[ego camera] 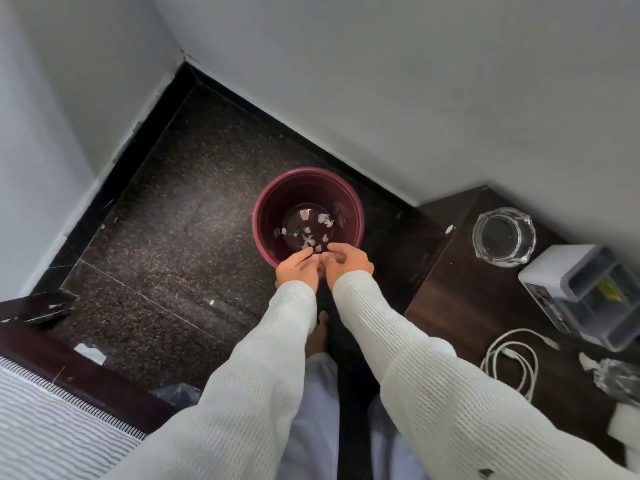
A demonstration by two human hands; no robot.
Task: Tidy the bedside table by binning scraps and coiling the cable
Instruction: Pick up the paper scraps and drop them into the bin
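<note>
- Bin (273,202): plum-maroon, plain, darker inside.
- Scraps (313,237) in the bin: white, with one green bit (294,231).
- Floor (180,216): black-brown stone, finely speckled with pale flecks.
- Skirting (145,133): black.
- Walls (381,81): plain pale grey-white.
- Surface (464,289): very dark brown wood, faint grain.
- Cable (512,358): white.
- Glass dish (504,235): clear, colourless.
- Box tray (561,271): light grey outside, darker blue-grey compartments, with a yellow item (607,292) inside.
- Sleeves (270,358): off-white, small waffle-knit pattern.
- Trousers (311,427): pale lilac-blue, plain.
- Bedding (45,427): thin grey and white stripes.
- Bed frame (97,375): dark reddish-brown.
</note>
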